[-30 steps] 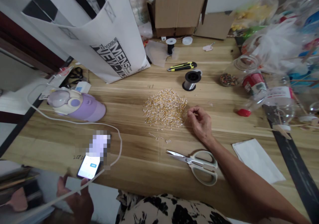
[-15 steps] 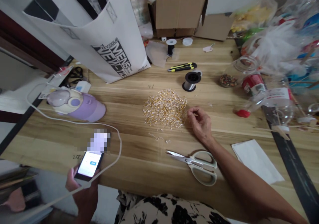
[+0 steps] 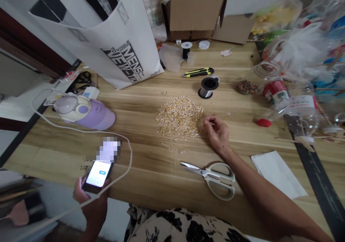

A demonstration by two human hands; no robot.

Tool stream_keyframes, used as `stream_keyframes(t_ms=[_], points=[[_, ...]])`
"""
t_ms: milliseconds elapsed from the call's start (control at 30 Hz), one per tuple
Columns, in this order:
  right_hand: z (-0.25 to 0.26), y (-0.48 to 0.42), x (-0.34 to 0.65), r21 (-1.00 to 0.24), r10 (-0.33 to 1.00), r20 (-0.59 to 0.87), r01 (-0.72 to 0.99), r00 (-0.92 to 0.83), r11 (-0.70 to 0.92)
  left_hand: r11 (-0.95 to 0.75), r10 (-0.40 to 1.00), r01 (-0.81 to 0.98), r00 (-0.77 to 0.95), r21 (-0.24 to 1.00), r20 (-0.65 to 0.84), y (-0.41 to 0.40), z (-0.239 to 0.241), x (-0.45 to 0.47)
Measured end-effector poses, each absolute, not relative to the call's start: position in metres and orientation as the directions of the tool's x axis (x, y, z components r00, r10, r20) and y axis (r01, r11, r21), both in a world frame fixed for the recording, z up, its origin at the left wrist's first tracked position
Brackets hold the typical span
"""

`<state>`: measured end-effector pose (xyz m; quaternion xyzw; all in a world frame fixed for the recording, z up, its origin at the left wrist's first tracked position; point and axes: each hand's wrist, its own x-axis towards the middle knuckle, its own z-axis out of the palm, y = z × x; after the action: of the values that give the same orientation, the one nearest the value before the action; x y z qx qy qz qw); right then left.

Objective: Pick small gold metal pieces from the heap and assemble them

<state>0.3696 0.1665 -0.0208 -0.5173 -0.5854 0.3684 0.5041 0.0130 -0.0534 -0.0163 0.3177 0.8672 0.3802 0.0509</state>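
My left hand (image 3: 90,200) holds a phone (image 3: 97,175) with a lit screen at the table's near left edge; a white cable (image 3: 126,164) runs from it. My right hand (image 3: 217,132) rests on the wooden table (image 3: 151,184), fingers curled, thumb and forefinger pinched right beside a pile of small gold and silver beads and pins (image 3: 178,116). Whether a bead sits in the pinch is too small to tell. A few loose pieces (image 3: 172,148) lie in front of the pile. White-handled scissors (image 3: 212,177) lie just near my right wrist.
A spool of clear thread (image 3: 207,87), a yellow-black utility knife (image 3: 198,71) and a black spool (image 3: 185,48) sit behind the pile. A purple bottle (image 3: 83,112) lies left, a white printed bag (image 3: 115,44) behind it, a cardboard box (image 3: 194,15) at the back. Plastic bottles (image 3: 291,103) clutter the right; white paper (image 3: 277,173) lies near right.
My left hand has raised the phone up and forward over the table's near edge. My right hand has stayed by the bead pile.
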Motion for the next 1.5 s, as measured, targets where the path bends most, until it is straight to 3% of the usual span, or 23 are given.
stream_keyframes(t_ms=[100,233,1500], points=[[-0.0199,0.1661,0.3694,-0.952,0.978,0.205,0.240,0.045,0.188,0.516,0.597,0.631,-0.750,0.578,0.286,-0.0536,-0.0187,0.0113],[-0.0196,0.1661,0.3694,-0.953,0.978,0.203,0.238,0.041,0.188,0.497,0.633,0.683,-0.707,0.535,0.314,-0.0530,-0.0179,0.0121],[-0.0205,0.1659,0.3689,-0.953,0.977,0.205,0.240,0.051,0.187,0.514,0.644,0.711,-0.690,0.479,0.332,-0.0553,-0.0273,0.0055]])
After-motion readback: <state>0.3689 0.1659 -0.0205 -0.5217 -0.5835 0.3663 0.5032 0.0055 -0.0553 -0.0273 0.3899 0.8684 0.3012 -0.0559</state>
